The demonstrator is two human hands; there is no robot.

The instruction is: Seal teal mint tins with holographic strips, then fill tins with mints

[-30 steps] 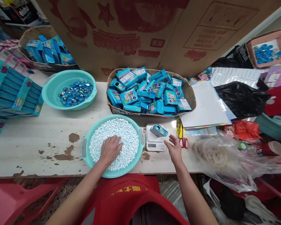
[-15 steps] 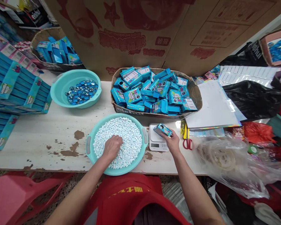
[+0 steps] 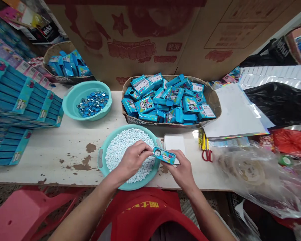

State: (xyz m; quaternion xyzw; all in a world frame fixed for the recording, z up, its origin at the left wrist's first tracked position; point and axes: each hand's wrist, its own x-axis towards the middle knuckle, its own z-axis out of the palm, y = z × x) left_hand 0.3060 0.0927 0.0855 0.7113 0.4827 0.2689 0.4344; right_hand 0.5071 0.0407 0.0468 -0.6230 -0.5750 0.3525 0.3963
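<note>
Blue carton (image 3: 164,155), grasped in my right hand (image 3: 182,170) above the right rim of the bowl (image 3: 137,186); my left hand (image 3: 135,158), just risen from the white pellets (image 3: 124,139), is pinched at its left end, contents hidden, so both hands now serve it. Beyond: the scale (image 3: 174,142), then a cardboard tray (image 3: 214,100) of similar cartons (image 3: 144,105).

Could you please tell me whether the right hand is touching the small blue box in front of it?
Touching: the head view shows the right hand gripping the blue box at one end, thumb against its near side.
</note>
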